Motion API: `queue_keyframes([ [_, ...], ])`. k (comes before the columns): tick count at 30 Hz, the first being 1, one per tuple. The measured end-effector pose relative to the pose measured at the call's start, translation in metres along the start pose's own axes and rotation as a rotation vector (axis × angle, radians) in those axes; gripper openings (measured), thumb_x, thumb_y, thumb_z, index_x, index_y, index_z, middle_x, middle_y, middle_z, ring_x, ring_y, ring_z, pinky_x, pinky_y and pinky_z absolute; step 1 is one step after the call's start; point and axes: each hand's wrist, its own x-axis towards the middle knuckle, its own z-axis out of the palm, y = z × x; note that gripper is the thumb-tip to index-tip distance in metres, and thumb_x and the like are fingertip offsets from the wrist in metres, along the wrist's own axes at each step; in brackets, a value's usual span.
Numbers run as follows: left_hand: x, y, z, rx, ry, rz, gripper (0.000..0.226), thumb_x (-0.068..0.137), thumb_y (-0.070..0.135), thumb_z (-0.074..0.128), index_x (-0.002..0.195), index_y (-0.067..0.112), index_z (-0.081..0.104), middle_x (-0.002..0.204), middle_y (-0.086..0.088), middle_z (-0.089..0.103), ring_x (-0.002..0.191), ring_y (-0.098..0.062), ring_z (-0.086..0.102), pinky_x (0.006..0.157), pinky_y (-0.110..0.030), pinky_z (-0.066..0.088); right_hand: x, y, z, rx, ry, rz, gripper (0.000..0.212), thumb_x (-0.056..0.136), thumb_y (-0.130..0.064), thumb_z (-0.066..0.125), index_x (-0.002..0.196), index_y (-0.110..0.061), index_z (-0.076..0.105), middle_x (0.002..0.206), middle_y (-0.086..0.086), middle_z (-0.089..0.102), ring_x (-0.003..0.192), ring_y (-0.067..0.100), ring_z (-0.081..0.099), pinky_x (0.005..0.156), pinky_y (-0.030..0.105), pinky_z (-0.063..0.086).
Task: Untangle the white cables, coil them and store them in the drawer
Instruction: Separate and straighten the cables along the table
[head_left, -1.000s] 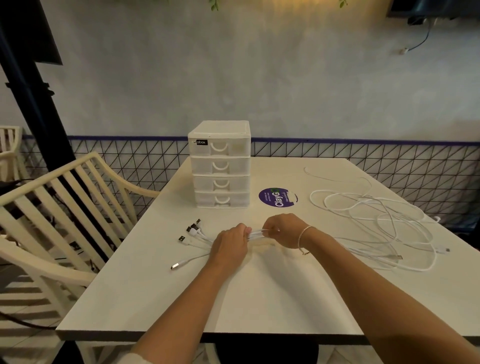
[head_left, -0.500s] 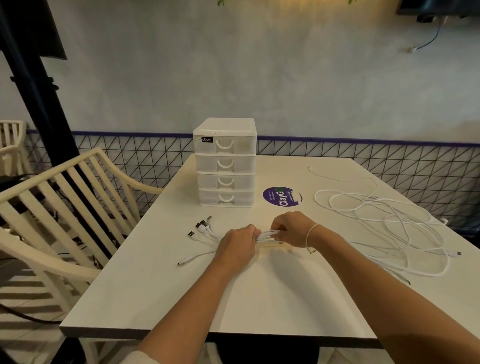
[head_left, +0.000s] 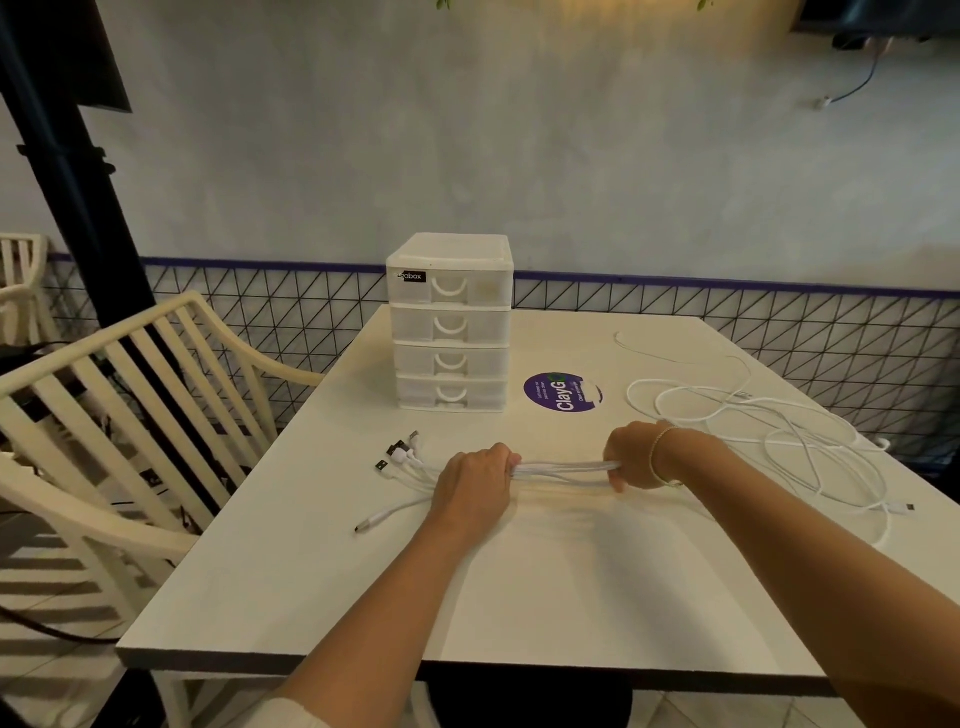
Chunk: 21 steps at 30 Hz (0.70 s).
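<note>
Several white cables (head_left: 563, 469) run as one bundle between my two hands in the middle of the white table (head_left: 519, 587). My left hand (head_left: 475, 488) grips the bundle near its plug ends (head_left: 397, 457), which fan out to the left. My right hand (head_left: 636, 454) grips the same bundle further right. Beyond it the cables spread in loose tangled loops (head_left: 769, 431) over the table's right side. A white four-drawer box (head_left: 451, 322) stands at the back of the table, all drawers closed.
A round purple sticker (head_left: 562, 392) lies on the table right of the drawer box. A cream slatted chair (head_left: 119, 415) stands close to the table's left edge. A black pole (head_left: 67, 171) rises behind it. A wire-mesh fence lines the wall.
My right hand has slid to the right along the bundle, so a longer straight stretch of cable now shows between the hands. The left hand has stayed in place.
</note>
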Motion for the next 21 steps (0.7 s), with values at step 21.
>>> queue_keyframes([
  [21, -0.001, -0.006, -0.002, -0.094, 0.013, -0.018, 0.031, 0.102, 0.025, 0.031, 0.102, 0.006, 0.056, 0.098, -0.015, 0.067, 0.093, -0.036, 0.057, 0.076, -0.037, 0.037, 0.002, -0.061, 0.018, 0.754, 0.227, -0.141, 0.038, 0.101, -0.03, 0.032, 0.098, -0.009, 0.063, 0.088, 0.006, 0.055, 0.083, 0.022, 0.049, 0.075, 0.026, 0.034],
])
